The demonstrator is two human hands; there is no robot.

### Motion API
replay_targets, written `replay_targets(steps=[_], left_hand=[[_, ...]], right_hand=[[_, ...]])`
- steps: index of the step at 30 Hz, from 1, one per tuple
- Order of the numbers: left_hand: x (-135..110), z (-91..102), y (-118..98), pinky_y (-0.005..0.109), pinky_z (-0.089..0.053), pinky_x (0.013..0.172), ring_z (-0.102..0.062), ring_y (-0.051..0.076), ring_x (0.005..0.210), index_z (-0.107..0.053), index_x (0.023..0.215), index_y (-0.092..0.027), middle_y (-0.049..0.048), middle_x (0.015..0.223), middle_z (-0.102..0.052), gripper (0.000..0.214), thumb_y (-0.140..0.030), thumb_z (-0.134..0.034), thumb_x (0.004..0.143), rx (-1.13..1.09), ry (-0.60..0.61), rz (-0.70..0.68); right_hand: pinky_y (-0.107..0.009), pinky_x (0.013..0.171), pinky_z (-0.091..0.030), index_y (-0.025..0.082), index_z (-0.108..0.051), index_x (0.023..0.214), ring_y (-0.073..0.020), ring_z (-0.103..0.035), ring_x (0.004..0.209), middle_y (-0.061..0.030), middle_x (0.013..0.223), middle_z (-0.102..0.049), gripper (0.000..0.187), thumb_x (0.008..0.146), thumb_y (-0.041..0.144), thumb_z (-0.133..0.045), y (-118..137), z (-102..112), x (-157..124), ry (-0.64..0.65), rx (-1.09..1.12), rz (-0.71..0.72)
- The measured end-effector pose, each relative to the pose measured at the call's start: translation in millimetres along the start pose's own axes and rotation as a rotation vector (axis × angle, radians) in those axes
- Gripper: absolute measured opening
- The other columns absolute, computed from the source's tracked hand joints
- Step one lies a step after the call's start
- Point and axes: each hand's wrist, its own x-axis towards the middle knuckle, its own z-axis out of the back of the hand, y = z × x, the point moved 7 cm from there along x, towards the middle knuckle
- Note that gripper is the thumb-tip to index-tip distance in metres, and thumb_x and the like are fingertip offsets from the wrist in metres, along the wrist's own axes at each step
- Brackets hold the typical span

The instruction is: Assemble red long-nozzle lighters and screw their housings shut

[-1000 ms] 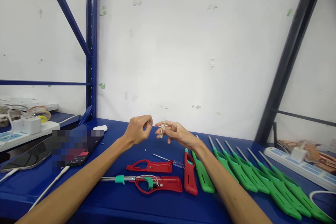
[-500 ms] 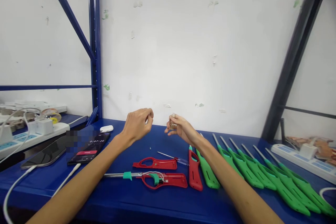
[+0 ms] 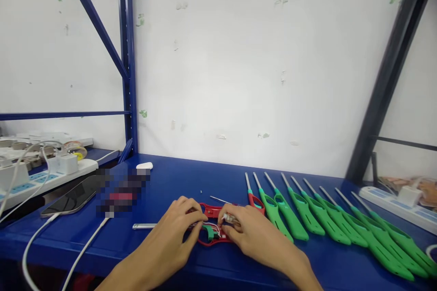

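An opened red utility lighter (image 3: 210, 242) lies on the blue table, its metal tube pointing left and its green trigger piece and white wires exposed. Curled around its near-tube end, my left hand (image 3: 172, 232) has thumb and fingers closed at the lighter's body. My right hand (image 3: 262, 234) pinches a small clear part (image 3: 231, 218) just above the handle end. Behind both hands lies the loose red cover half (image 3: 212, 211), partly hidden. A screwdriver (image 3: 220, 199) shows only its shaft beyond the right hand.
To the right lie a closed red lighter (image 3: 255, 201) and a row of green lighters (image 3: 309, 213). Power strips (image 3: 51, 179) (image 3: 403, 207) stand at both sides. Charging phones (image 3: 73, 195) and a white earbud case (image 3: 144, 166) are on the left, before a blue rack post (image 3: 128, 63).
Both hands have come down from near the wall to the opened red lighter. The right hand brought the small clear part with it. The view has shifted slightly.
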Motion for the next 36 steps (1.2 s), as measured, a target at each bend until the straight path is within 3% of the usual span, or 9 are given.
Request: replay_targets(steps=[3, 7, 12, 17, 22, 27, 36], left_hand=[[2, -3.8, -2, 0.043, -0.043, 0.091, -0.054, 0.022, 0.100, -0.066, 0.101, -0.026, 0.0019, 0.108, -0.063, 0.025, -0.018, -0.042, 0.103, 0.002, 0.018, 0.012], [-3, -6.4, -3, 0.043, -0.041, 0.090, -0.054, 0.023, 0.099, -0.066, 0.102, -0.026, 0.0015, 0.104, -0.063, 0.019, -0.016, -0.051, 0.100, 0.019, -0.028, -0.014], [-5, -6.5, -3, 0.044, -0.038, 0.090, -0.054, 0.022, 0.096, -0.065, 0.100, -0.026, 0.0010, 0.102, -0.064, 0.019, -0.012, -0.053, 0.098, 0.025, -0.082, -0.045], [-5, -5.6, -3, 0.044, -0.039, 0.090, -0.055, 0.022, 0.095, -0.065, 0.099, -0.026, 0.0004, 0.098, -0.065, 0.021, -0.010, -0.052, 0.098, -0.004, -0.084, -0.046], [-6, -6.1, -4, 0.043, -0.038, 0.090, -0.055, 0.021, 0.094, -0.065, 0.098, -0.024, 0.0003, 0.098, -0.065, 0.019, -0.010, -0.053, 0.098, -0.002, -0.082, -0.044], [-7, -8.5, -2, 0.044, -0.037, 0.091, -0.054, 0.021, 0.093, -0.066, 0.098, -0.024, 0.0002, 0.096, -0.065, 0.002, -0.025, -0.067, 0.097, 0.015, -0.083, -0.054], [-10, -11.8, 5, 0.040, -0.043, 0.084, -0.054, 0.025, 0.093, -0.066, 0.109, -0.025, 0.0031, 0.098, -0.065, 0.016, -0.029, -0.070, 0.094, 0.016, -0.074, 0.001]], right_hand=[[-0.028, 0.072, -0.037, 0.030, -0.065, 0.106, -0.0219, -0.062, 0.082, 0.0014, 0.088, -0.072, 0.017, 0.098, 0.024, -0.052, 1, 0, 0, 0.007, -0.024, -0.006], [-0.028, 0.075, -0.038, 0.030, -0.069, 0.106, -0.0218, -0.064, 0.087, 0.0008, 0.093, -0.074, 0.020, 0.100, 0.026, -0.050, 3, -2, -2, 0.044, -0.019, -0.007], [-0.026, 0.072, -0.038, 0.029, -0.072, 0.100, -0.0186, -0.065, 0.081, 0.0023, 0.091, -0.075, 0.020, 0.101, 0.027, -0.052, 9, 0, -1, 0.067, 0.003, 0.051], [-0.026, 0.059, -0.034, 0.028, -0.072, 0.089, -0.0162, -0.057, 0.063, 0.0048, 0.073, -0.070, 0.018, 0.100, 0.029, -0.057, 11, -4, 2, 0.070, 0.009, 0.102], [-0.027, 0.062, -0.032, 0.025, -0.066, 0.086, -0.0175, -0.060, 0.068, 0.0040, 0.078, -0.070, 0.012, 0.098, 0.027, -0.065, 6, -9, 4, 0.018, -0.091, 0.127], [-0.028, 0.062, -0.029, 0.023, -0.060, 0.086, -0.0192, -0.063, 0.074, 0.0023, 0.082, -0.070, 0.016, 0.102, 0.026, -0.059, 9, -11, 5, 0.003, -0.189, 0.172], [-0.030, 0.064, -0.032, 0.024, -0.059, 0.092, -0.0196, -0.066, 0.076, 0.0016, 0.088, -0.072, 0.015, 0.104, 0.022, -0.052, 12, -11, 3, -0.037, -0.248, 0.233]])
